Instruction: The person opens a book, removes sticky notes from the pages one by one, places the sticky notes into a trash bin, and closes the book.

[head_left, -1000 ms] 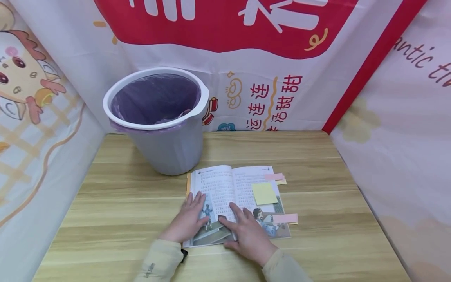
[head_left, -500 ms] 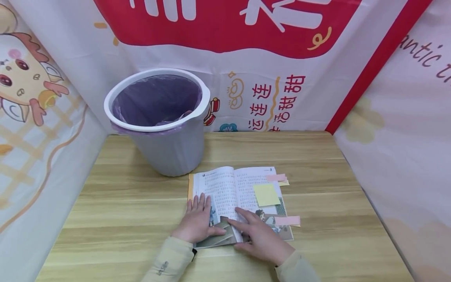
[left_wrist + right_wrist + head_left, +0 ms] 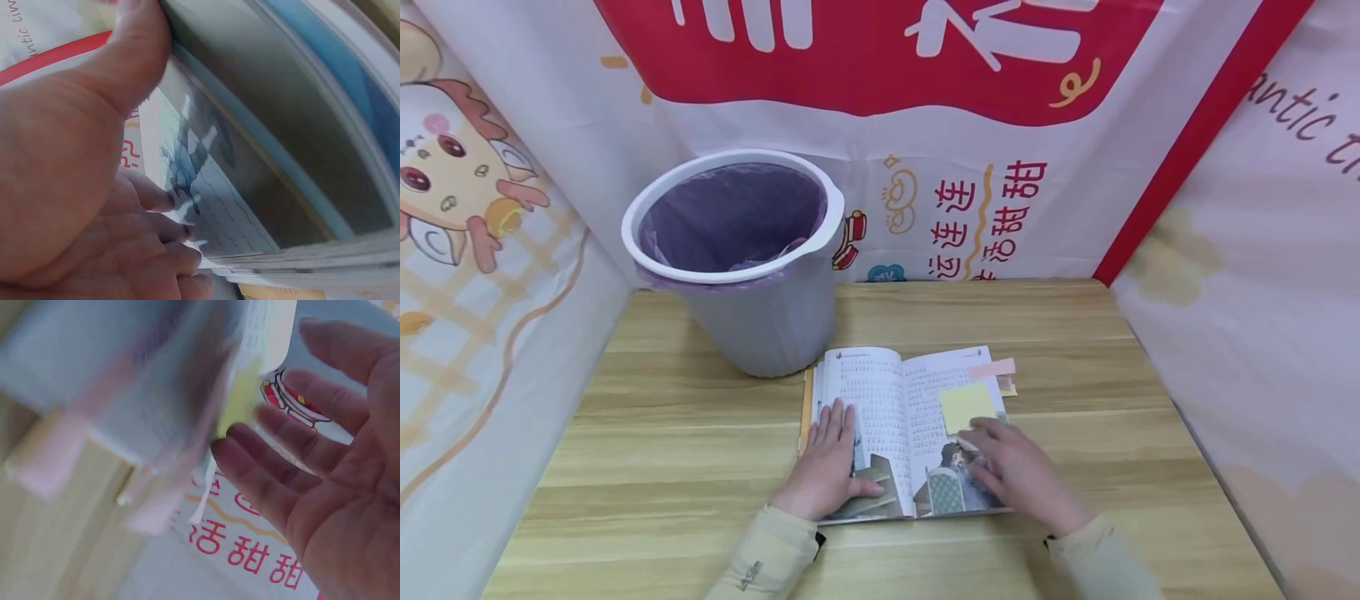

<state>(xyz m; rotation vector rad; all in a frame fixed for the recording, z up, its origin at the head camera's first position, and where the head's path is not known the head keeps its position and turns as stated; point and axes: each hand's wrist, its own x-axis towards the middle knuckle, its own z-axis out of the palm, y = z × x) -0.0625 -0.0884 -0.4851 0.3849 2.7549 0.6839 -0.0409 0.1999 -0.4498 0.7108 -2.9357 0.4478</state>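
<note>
An open book (image 3: 872, 400) with printed text and pictures lies on the wooden table. My left hand (image 3: 823, 471) rests flat on its left page, fingers straight and thumb spread over the lower picture. In the left wrist view, the thumb presses beside a fan of pages (image 3: 250, 125). A yellow sticky note (image 3: 964, 406) is on the right page. My right hand (image 3: 1018, 471) reaches over that page's lower right corner, loosely bent fingers touching or close above the note's lower edge. Pink tabs (image 3: 992, 367) stick out at the upper right; the lower pink tab is hidden in the head view.
A grey bin (image 3: 767, 325) lined with a purple bag stands behind the book on the left. Printed cloths (image 3: 880, 133) hang around the wooden table (image 3: 1075, 367). The right wrist view is blurred at the pages.
My right hand has moved right from the book's centre fold to the note and page edge, uncovering a patterned chair picture. The left hand stays on the left page. The upper pink tab has tilted.
</note>
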